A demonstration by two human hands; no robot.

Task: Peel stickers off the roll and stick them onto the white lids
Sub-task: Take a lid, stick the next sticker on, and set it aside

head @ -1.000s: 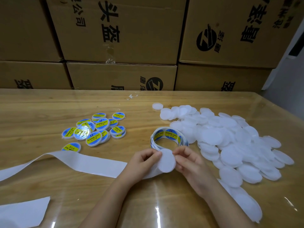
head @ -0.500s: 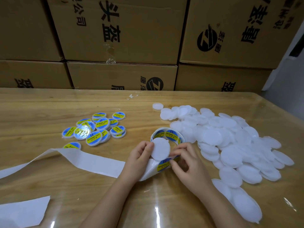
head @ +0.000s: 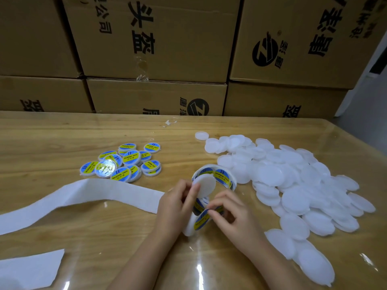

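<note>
My left hand holds a blank white lid upright between thumb and fingers, together with the backing strip. My right hand pinches the edge of a blue and yellow round sticker that is lifting off the white backing strip. The sticker roll lies on the table just behind my hands. A big heap of blank white lids spreads to the right. Several labelled lids lie in a cluster at the left.
The used white backing tape trails left across the wooden table. A white paper piece lies at the near left edge. Stacked cardboard boxes wall off the far side of the table.
My left hand took over the blank lid and raised it upright. My right hand let go of the lid, dropped to the backing strip and began to peel a sticker off it.
</note>
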